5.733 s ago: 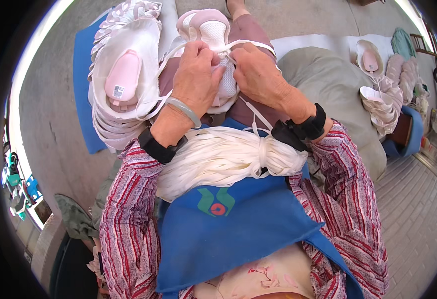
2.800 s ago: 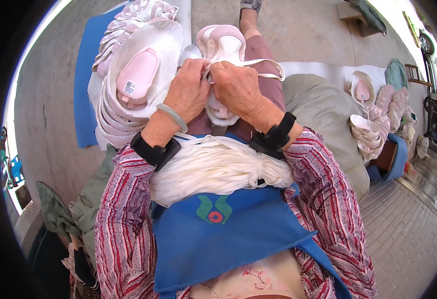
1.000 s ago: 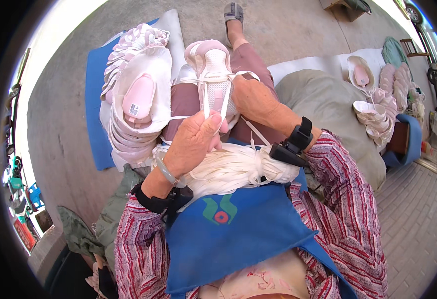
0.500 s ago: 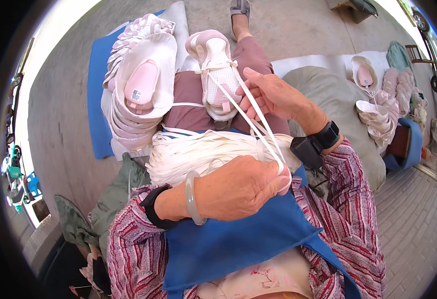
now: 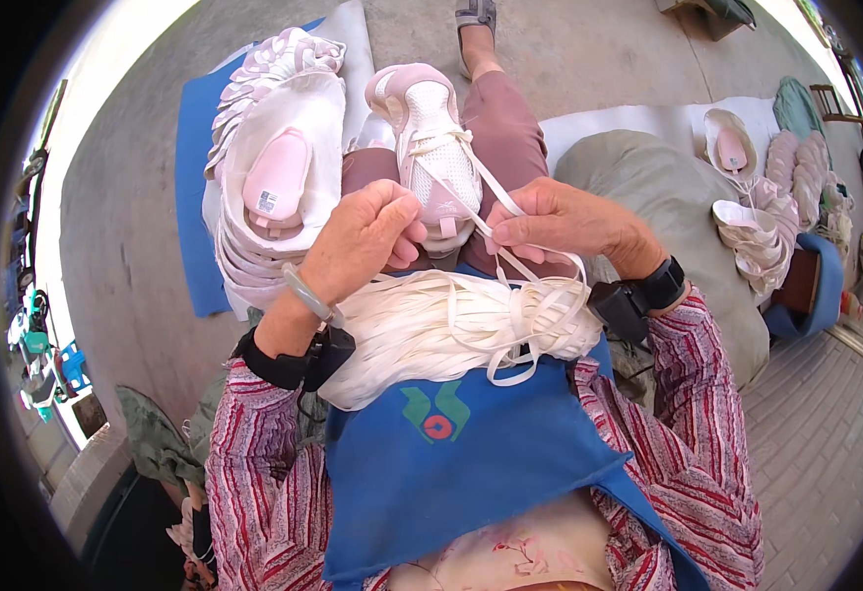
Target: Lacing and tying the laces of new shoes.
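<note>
A white and pale pink sneaker upper point(image 5: 439, 128) rests between my thighs, its heel end toward me. White shoelaces point(image 5: 491, 182) run from its eyelets toward my right hand point(image 5: 569, 222). That hand is closed, the lace pinched between thumb and fingers, with loose ends trailing below it. My left hand point(image 5: 367, 231) sits just left of the shoe's heel, its fingers curled in and thumb pressed against them. Whatever it may hold is hidden. Beneath both hands a thick bundle of white laces point(image 5: 402, 325) lies across my lap on a blue apron point(image 5: 491, 424).
To the left, nested white and pink shoe uppers point(image 5: 328, 108) form a stack on a blue and white sheet point(image 5: 195, 177). More uppers point(image 5: 747, 231) are piled at the right, by a blue chair-like object point(image 5: 821, 286). Grey-green cloth point(image 5: 638, 177) bulges beside my right arm.
My left hand has moved from low centre up and left beside the shoe's heel, away from the lace loop. My right hand has lowered slightly and now pinches the lace, which hangs slacker.
</note>
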Motion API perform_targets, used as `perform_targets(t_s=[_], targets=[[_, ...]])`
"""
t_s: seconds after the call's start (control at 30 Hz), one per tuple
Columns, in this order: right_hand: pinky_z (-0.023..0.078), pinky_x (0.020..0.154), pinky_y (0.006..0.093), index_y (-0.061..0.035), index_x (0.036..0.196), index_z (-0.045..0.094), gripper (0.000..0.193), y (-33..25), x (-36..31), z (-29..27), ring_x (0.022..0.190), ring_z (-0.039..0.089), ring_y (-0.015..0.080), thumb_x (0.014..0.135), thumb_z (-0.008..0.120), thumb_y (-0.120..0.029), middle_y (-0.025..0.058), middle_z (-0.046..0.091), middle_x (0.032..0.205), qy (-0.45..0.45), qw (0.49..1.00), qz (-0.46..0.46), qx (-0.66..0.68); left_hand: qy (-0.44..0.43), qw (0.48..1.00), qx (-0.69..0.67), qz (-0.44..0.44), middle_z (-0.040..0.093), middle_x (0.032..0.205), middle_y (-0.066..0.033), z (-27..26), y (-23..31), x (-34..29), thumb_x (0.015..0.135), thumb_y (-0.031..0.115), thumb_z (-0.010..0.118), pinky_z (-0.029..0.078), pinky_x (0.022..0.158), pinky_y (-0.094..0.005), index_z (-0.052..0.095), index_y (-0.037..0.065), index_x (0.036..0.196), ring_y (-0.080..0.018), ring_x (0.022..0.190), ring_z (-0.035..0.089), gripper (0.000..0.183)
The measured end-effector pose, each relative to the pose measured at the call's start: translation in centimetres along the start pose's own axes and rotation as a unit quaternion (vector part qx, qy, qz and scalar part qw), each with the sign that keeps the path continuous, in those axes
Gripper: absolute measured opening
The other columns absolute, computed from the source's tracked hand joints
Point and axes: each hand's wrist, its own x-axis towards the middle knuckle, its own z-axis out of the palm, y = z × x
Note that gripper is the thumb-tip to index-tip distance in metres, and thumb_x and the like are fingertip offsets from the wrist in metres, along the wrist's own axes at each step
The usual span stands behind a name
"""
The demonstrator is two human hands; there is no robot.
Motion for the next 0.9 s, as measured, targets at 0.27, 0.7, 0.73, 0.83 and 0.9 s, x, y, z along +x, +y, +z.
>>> perform_targets(t_s=[0.27, 0.7, 0.73, 0.83, 0.9], targets=[[0.043, 0.051, 0.0308, 0.0031, 0.07, 0.061, 0.033, -1.5, 3.1, 3.4, 0.051, 0.053, 0.016, 0.088, 0.053, -0.023, 0.007, 0.057, 0.057, 0.063, 0.98, -0.03, -0.186, 0.028, 0.98, -0.164, -0.112, 0.06, 0.066, -0.0083, -0.1, -0.5, 4.0, 0.096, 0.038, 0.043, 0.048, 0.04, -0.0241, 0.059, -0.001, 0.091, -0.0149, 0.046, 0.056, 0.043], [0.038, 0.047, 0.0238, 0.0027, 0.085, 0.065, 0.02, -1.8, 1.6, 1.9, 0.051, 0.049, 0.0081, 0.081, 0.052, -0.012, 0.0008, 0.054, 0.057, 0.05, 0.999, 0.005, 0.02, 0.231, 0.96, 0.107, 0.115, 0.056, 0.067, -0.0046, -0.1, -3.5, 6.6, 0.087, 0.012, 0.06, 0.042, 0.052, -0.0269, 0.056, 0.005, 0.095, -0.0118, 0.056, 0.052, 0.012], [0.037, 0.046, 0.0222, 0.0019, 0.085, 0.065, 0.019, -2.2, 1.3, 1.6, 0.05, 0.048, 0.0066, 0.08, 0.052, -0.01, 0.0001, 0.054, 0.057, 0.046, 0.995, 0.041, 0.083, 0.228, 0.957, 0.106, 0.147, 0.052, 0.066, 0.0009, -0.1, -3.7, 6.6, 0.089, 0.01, 0.058, 0.037, 0.04, -0.0211, 0.056, 0.005, 0.094, -0.0042, 0.049, 0.044, 0.008], [0.035, 0.043, 0.02, 0.0013, 0.084, 0.065, 0.017, -0.9, 0.9, 0.2, 0.046, 0.045, 0.004, 0.079, 0.053, -0.009, -0.0011, 0.053, 0.055, 0.029, 0.996, 0.023, 0.086, 0.217, 0.947, 0.127, 0.199, 0.052, 0.066, 0.0006, -0.4, -3.7, 6.7, 0.09, 0.009, 0.057, 0.037, 0.041, -0.0211, 0.056, 0.004, 0.092, -0.0046, 0.049, 0.044, 0.005], [0.034, 0.041, 0.0199, 0.0016, 0.084, 0.065, 0.016, -0.3, 0.7, -0.6, 0.045, 0.045, 0.0037, 0.08, 0.053, -0.009, -0.001, 0.052, 0.054, 0.022, 0.997, -0.013, 0.076, 0.22, 0.935, 0.156, 0.231, 0.052, 0.066, 0.0006, -0.7, -4.4, 6.9, 0.091, 0.009, 0.056, 0.036, 0.041, -0.0207, 0.056, 0.004, 0.092, -0.0042, 0.048, 0.044, 0.006]])
